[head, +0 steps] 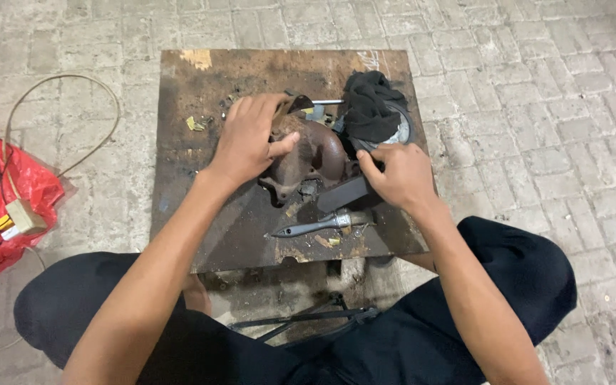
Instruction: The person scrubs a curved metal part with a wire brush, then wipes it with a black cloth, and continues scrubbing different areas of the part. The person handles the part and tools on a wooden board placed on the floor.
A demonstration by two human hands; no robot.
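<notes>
Pressing my left hand flat over the rusty cast-metal part at the middle of the bench, I pinch my right hand on a dark flat block just beside it, with a black cloth behind.

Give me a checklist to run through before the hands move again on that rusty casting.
1. Left hand steadies the rusty casting: ok, palm lies on top of it.
2. Right hand has a grip on the dark flat block: cannot tell, fingers touch its end but hide the hold.
3. Casting sits flat on the board: cannot tell, its underside is hidden.
4. Grey tool is clear of both hands: ok, it lies loose nearer the person.
5. Black cloth is out of the way: ok, it lies behind the casting.
6. Board free of loose bits: not ok, small scraps lie near the left hand.
</notes>
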